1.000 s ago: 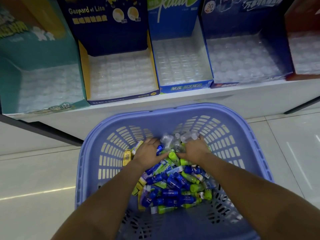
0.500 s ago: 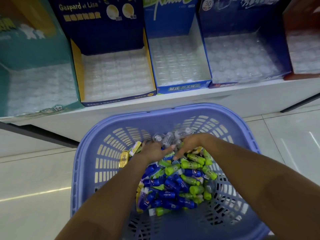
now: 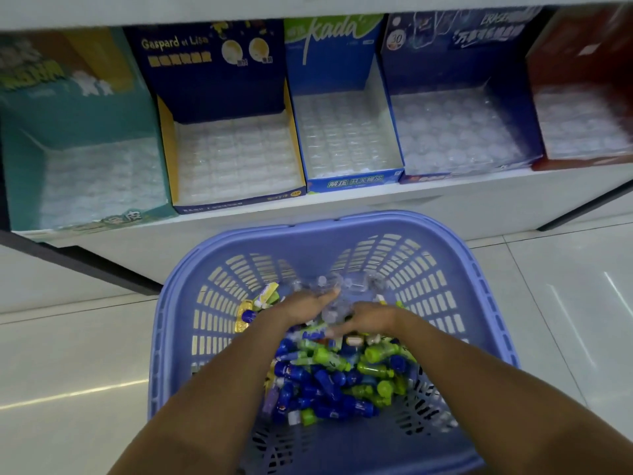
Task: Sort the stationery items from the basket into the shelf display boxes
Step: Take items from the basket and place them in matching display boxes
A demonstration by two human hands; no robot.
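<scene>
Shelf (image 3: 411,200) runs across the far side and carries five display boxes, all showing bare clear trays. Left to right: teal box (image 3: 85,132), Gaspard et Lisa box (image 3: 219,97), kada box (image 3: 342,80), dark blue box (image 3: 462,97), red box (image 3: 582,63).

Basket (image 3: 342,222) sits near you on the floor (image 3: 68,354), just below the shelf edge. All the stationery is in it: blue and green pile (image 3: 329,375) mid-basket, clear pieces (image 3: 329,286) at the far end.

Your left hand (image 3: 305,308) lies fingers straight against the clear pieces. Your right hand (image 3: 368,320) comes in from the right, fingers tucked into the heap. Can't tell if it grips anything.

Risks:
- A scoop between two hands likely sheds pieces on the lift.
- Blue or green strays may ride along.
- Clear pieces vanish against clear trays, so picking the wrong box is easy.
</scene>
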